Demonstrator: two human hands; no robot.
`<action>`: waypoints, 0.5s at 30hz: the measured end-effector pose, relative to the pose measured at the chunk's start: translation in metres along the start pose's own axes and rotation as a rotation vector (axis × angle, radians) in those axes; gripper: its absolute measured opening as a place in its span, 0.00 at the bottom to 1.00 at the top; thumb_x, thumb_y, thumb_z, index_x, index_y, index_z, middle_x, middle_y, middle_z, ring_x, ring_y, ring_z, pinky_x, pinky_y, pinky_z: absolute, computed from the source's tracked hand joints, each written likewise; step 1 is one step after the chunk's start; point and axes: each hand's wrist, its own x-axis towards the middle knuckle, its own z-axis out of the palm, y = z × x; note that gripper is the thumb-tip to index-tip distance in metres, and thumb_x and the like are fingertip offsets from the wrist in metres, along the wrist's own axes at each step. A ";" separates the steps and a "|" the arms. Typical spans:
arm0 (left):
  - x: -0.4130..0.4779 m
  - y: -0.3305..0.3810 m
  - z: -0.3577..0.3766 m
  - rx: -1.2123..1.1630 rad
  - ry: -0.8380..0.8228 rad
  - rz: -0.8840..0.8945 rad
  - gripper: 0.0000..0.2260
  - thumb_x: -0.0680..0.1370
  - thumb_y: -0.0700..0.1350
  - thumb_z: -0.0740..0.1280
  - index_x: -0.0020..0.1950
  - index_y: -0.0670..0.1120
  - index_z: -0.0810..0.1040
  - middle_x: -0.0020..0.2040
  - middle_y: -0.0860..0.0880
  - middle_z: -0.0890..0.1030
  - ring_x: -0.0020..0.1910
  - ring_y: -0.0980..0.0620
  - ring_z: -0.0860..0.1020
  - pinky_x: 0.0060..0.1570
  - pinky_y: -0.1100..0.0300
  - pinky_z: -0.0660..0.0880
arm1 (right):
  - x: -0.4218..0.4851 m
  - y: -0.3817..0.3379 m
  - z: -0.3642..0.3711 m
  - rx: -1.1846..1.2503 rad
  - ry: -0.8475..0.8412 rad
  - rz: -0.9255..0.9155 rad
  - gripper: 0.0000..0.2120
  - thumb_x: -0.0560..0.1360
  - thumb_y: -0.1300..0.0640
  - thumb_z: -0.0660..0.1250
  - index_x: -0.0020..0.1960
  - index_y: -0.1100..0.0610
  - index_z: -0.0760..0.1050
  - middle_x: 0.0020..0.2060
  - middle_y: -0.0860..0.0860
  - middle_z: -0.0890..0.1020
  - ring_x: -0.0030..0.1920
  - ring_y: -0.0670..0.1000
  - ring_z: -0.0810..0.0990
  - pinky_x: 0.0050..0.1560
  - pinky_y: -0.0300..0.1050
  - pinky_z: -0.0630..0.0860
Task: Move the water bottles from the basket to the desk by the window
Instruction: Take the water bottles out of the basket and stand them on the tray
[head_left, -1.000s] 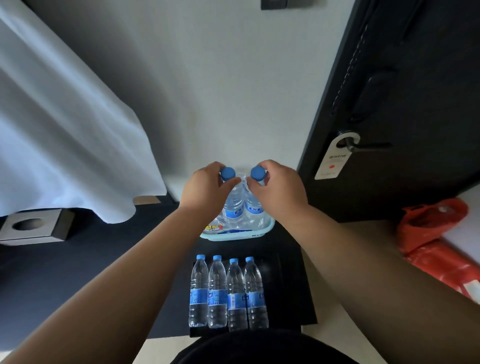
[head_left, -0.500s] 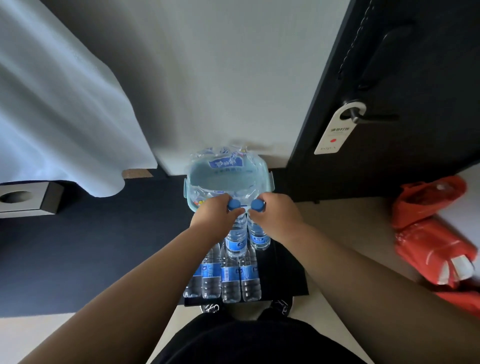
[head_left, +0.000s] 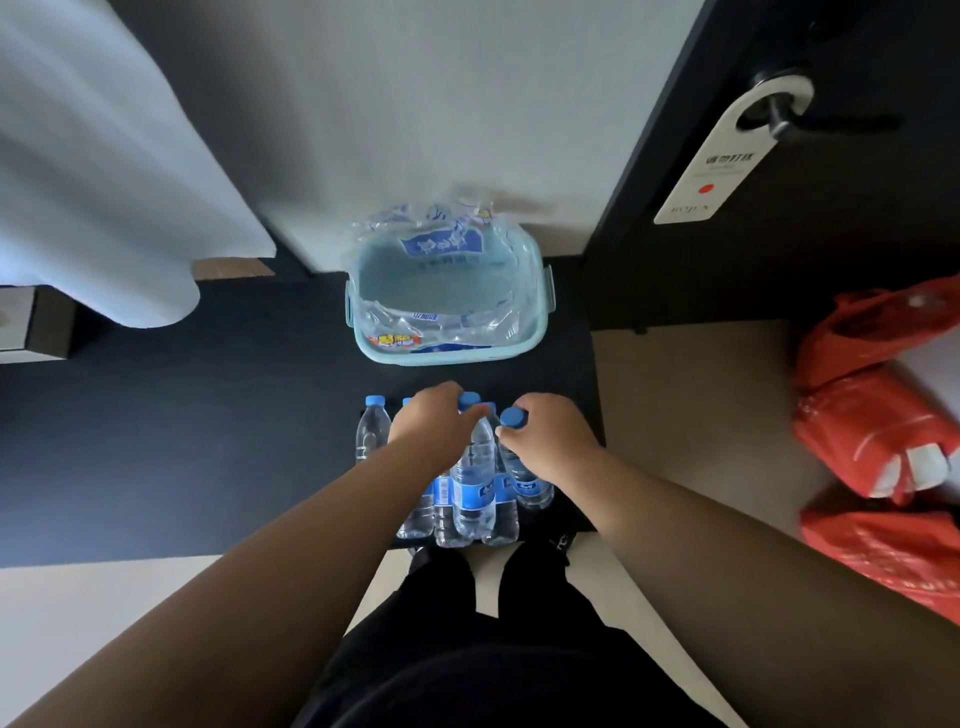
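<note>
A pale blue basket (head_left: 540, 291) stands on the dark desk (head_left: 182, 441) near the wall, holding only crumpled clear plastic wrap (head_left: 441, 244). In front of it stands a row of clear water bottles with blue caps and labels; the leftmost (head_left: 372, 431) is free. My left hand (head_left: 434, 423) grips the neck of one bottle (head_left: 474, 488) above the row. My right hand (head_left: 550, 441) grips the neck of another bottle (head_left: 527, 480) at the row's right end. Whether either bottle's base touches the desk is hidden.
A white curtain (head_left: 93, 171) hangs at the left over a tissue box (head_left: 31, 327). A black door with a white hanger tag (head_left: 727, 156) is at the right. Red plastic bags (head_left: 878, 441) lie on the floor at the right. My dark-clothed legs stand at the desk's front edge.
Both hands have carried a bottle each out of the basket and down toward me, to the row at the desk's front. The camera has tilted downward.
</note>
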 end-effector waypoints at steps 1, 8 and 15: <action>0.005 0.000 0.003 0.011 0.003 -0.018 0.15 0.79 0.63 0.66 0.48 0.52 0.76 0.39 0.52 0.79 0.36 0.51 0.79 0.33 0.57 0.73 | 0.004 0.003 0.002 0.010 0.000 0.017 0.05 0.74 0.54 0.71 0.42 0.54 0.79 0.36 0.51 0.82 0.37 0.53 0.82 0.36 0.50 0.79; 0.041 -0.002 0.026 0.066 0.000 -0.100 0.20 0.79 0.66 0.64 0.45 0.49 0.75 0.39 0.50 0.79 0.34 0.51 0.77 0.29 0.58 0.66 | 0.043 0.021 0.013 0.007 -0.072 0.124 0.11 0.75 0.49 0.71 0.40 0.56 0.77 0.33 0.52 0.80 0.32 0.51 0.79 0.30 0.45 0.72; 0.073 -0.018 0.044 0.176 -0.058 -0.161 0.23 0.79 0.67 0.62 0.41 0.48 0.75 0.37 0.49 0.79 0.34 0.49 0.78 0.31 0.58 0.70 | 0.065 0.050 0.034 -0.051 -0.021 0.216 0.16 0.77 0.40 0.68 0.48 0.53 0.80 0.36 0.48 0.83 0.34 0.49 0.82 0.31 0.43 0.71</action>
